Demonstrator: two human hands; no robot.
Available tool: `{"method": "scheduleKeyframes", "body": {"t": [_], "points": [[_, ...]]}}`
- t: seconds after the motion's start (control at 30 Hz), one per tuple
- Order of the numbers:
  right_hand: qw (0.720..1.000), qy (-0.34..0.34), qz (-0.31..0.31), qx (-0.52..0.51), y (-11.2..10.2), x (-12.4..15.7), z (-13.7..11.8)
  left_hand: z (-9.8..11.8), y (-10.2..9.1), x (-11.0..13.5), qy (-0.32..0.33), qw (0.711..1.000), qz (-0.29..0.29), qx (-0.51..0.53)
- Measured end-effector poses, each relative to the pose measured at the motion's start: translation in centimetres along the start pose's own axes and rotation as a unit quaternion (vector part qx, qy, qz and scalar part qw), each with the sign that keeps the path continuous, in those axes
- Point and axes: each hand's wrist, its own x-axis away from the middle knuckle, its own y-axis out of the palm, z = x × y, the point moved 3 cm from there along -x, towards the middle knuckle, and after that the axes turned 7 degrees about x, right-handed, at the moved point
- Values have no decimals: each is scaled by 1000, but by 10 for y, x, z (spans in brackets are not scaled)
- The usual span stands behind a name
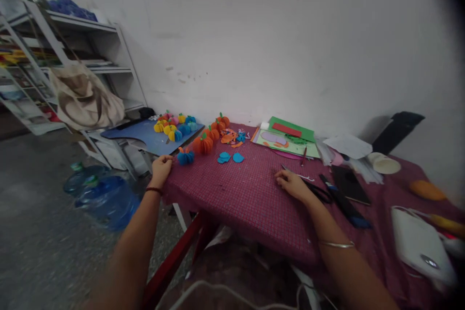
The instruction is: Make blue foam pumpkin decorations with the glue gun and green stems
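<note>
My left hand (162, 172) is at the left edge of the red checked tablecloth (240, 193). Its fingers are curled closed, and what they grip, if anything, is hidden. Just right of it sits a blue paper pumpkin (185, 156) with an orange top. Orange paper pumpkins (202, 144) stand in a row behind. My right hand (291, 185) rests low over the cloth, fingers loosely bent and slightly apart, with nothing seen in them. Close beside it lie black-handled scissors (317, 191), partly covered by the hand. Blue paper cutouts (224, 157) lie between the hands.
Orange scraps (228, 136) and coloured paper sheets (290, 140) lie toward the wall. On the right are a phone (350, 184), a tape roll (384, 163) and a white device (419, 242). A blue table (156, 138) holds more pumpkins. Water jugs (107, 201) stand on the floor.
</note>
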Motion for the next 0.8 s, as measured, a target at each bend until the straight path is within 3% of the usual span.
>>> {"method": "scheduleKeyframes", "body": {"t": [0.27, 0.8], "points": [[1000, -7, -8, 13, 0, 1, 1, 4, -1, 1, 42, 998, 32, -26], [1000, 2, -22, 19, -3, 2, -7, -1, 0, -4, 63, 996, 28, -63]]}}
